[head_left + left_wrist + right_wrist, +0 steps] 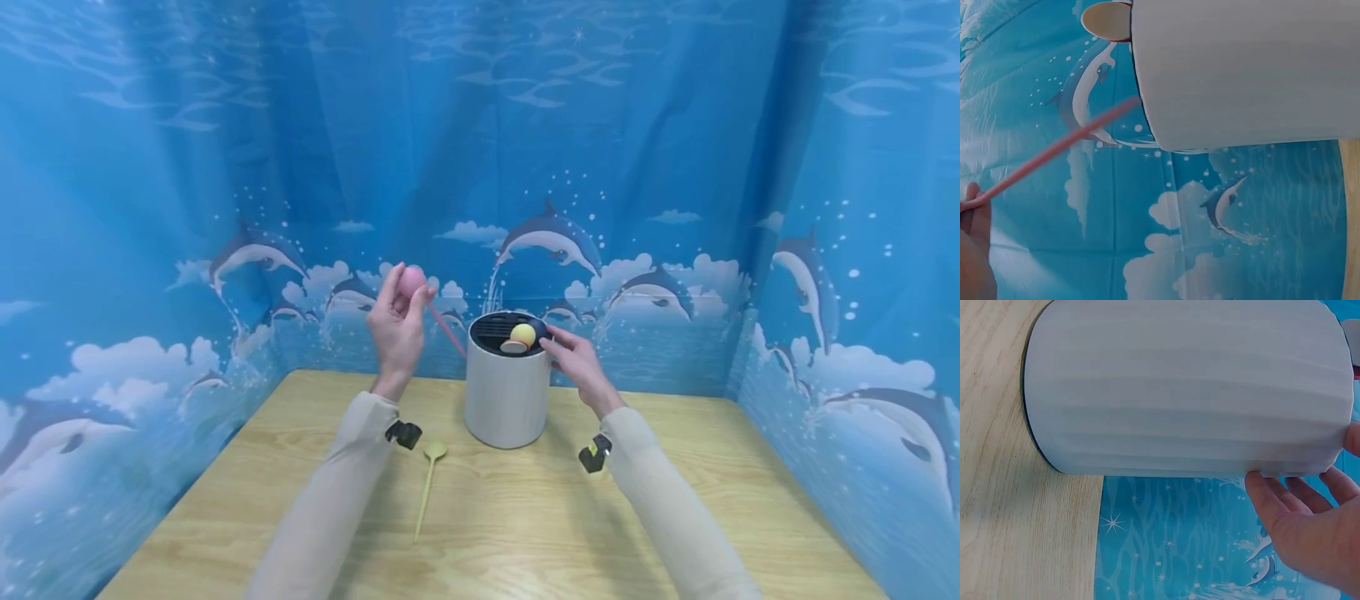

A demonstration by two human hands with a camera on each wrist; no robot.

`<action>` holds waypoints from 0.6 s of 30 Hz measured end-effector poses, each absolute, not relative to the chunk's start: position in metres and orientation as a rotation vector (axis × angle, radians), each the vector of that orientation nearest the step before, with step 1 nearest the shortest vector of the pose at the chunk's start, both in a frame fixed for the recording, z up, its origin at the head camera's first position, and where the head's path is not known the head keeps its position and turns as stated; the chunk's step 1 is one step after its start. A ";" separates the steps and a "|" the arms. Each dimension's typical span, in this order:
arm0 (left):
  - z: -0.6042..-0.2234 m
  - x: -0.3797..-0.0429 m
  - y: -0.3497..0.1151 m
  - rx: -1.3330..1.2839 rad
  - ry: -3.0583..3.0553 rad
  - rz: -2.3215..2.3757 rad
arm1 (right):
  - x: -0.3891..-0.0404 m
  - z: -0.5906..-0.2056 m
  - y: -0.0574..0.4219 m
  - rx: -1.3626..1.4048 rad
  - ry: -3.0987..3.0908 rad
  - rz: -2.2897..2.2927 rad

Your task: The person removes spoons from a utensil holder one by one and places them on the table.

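My left hand [397,329] pinches the round head of a pink spoon [412,282], raised left of a white cylindrical utensil holder [506,400]. The spoon's thin handle [1054,150] slants down to the holder's rim; whether its tip is inside cannot be told. My right hand [577,362] grips the holder at its upper right, with fingertips [1260,481] against the side and the thumb [1352,439] near the rim. In the holder's black slotted top stand a yellow round-headed utensil [523,335], a pale oval-headed one [513,346] and a dark one [537,327].
A yellow-green spoon [434,451] lies on the wooden table [510,517], in front of the holder and a little left. Blue dolphin-print curtains [420,167] hang behind and at both sides of the table.
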State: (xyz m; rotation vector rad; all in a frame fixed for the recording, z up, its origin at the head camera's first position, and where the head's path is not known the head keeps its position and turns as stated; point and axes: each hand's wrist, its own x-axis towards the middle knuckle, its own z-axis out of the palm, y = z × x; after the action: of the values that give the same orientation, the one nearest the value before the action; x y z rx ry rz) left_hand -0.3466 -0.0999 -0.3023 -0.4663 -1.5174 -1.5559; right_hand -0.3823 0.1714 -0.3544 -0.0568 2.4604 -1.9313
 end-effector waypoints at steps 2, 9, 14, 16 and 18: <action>-0.305 -0.347 -0.103 -0.455 -1.555 -1.545 | -0.383 -0.354 0.171 -0.061 2.455 -1.934; -0.316 -0.349 -0.115 -0.402 -1.676 -1.518 | -0.383 -0.354 0.171 -0.064 2.456 -1.925; -0.324 -0.349 -0.125 -0.409 -1.710 -1.590 | -0.383 -0.353 0.172 -0.059 2.455 -1.926; -0.328 -0.349 -0.129 -0.414 -1.730 -1.608 | -0.384 -0.353 0.172 -0.053 2.453 -1.928; -0.333 -0.348 -0.132 -0.423 -1.757 -1.624 | -0.384 -0.353 0.172 -0.049 2.455 -1.924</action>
State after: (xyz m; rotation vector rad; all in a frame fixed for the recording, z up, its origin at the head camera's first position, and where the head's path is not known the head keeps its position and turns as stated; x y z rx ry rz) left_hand -0.3483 -0.1323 -0.3325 -0.4227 -1.7567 -1.6238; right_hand -0.3839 0.1719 -0.3528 -0.0485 2.4554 -1.9240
